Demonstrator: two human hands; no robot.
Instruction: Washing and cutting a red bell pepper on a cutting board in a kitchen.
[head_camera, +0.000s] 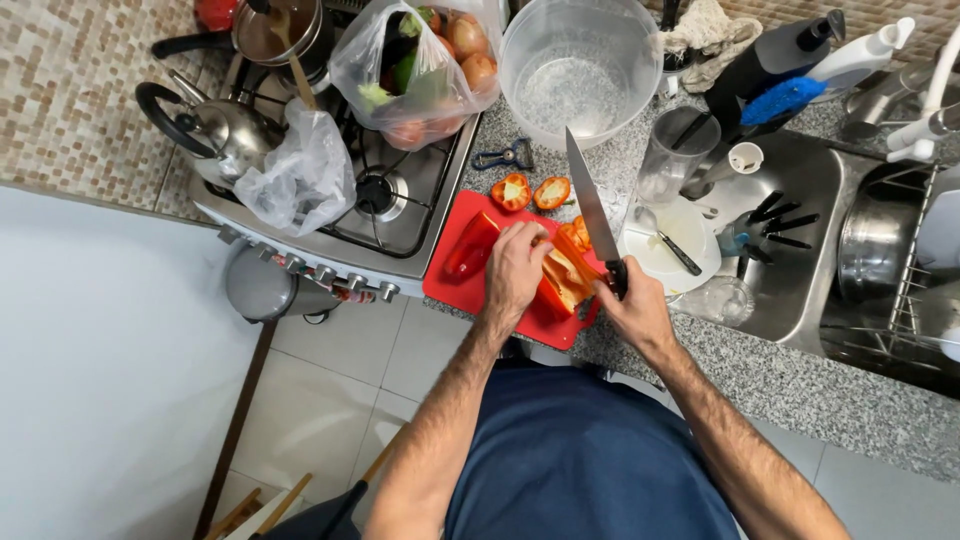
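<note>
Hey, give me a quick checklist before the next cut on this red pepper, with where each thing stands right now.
1. Knife held firmly: ok, the right hand is wrapped round its handle, blade tip pointing away from the body.
2. Pepper steadied: ok, the left hand presses on it on the red cutting board.
3. Left fingertips out of the blade's line: cannot tell, they lie close beside the blade.
4. Board fully supported: not ok, its near corner sits at the counter's front edge.
5. Room beside the board: not ok, a white plate with a small knife crowds the right side.
</note>
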